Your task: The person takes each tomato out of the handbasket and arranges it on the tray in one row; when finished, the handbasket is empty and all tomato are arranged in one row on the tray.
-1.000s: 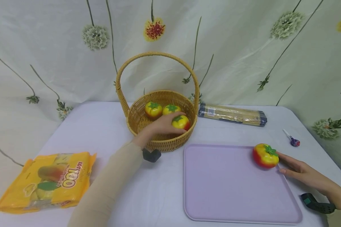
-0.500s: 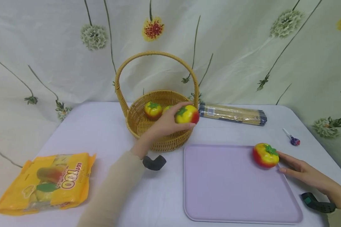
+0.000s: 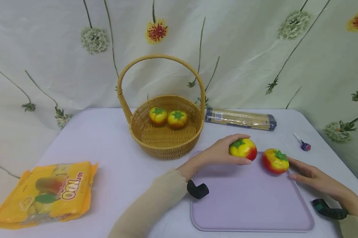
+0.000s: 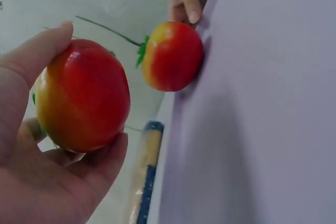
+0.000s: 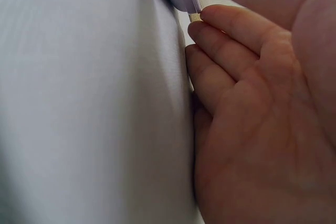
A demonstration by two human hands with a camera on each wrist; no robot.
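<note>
A pale cloth backdrop (image 3: 241, 49) fills the far side, softly wrinkled, printed with puffy dandelion heads and orange-red blooms on thin stems. Below it spreads the white table (image 3: 101, 142), smooth and matte, its far corners rounded. Here's the lilac tray (image 3: 250, 205), a flat rectangle with a low raised rim and rounded corners, and behind it to the left the wicker basket (image 3: 165, 150), round and tightly woven, its wrapped handle arching high. Over on the left lies the yellow packet (image 3: 48, 195), crinkly, shiny plastic with a fruit print. Beyond the tray, beside the basket, stretches a long brown bundle (image 3: 241, 119) in clear, glinting wrap, dark at both ends. And now the hands! The left hand (image 3: 219, 152), out of a beige sleeve (image 3: 149, 205), has thumb and fingers curved round the held fruit (image 3: 243, 149), glossy, plump, yellow running into red under a green leafy cap, up off the tray above its far side. The right hand (image 3: 313, 175) grips nothing, fingers extended at the tray's right edge, just beside the tray fruit (image 3: 275, 162); whether they touch it, I can't tell. That one sits tilted in the far right corner, cap turned toward the fingers. Two more, the left basket fruit (image 3: 158, 117) and the right basket fruit (image 3: 177, 120), nestle side by side on the woven floor, caps up. Smallest of all, a lollipop (image 3: 305, 146), its dark, round wrapped head on a thin white stick, lies past the tray's far right corner.
</note>
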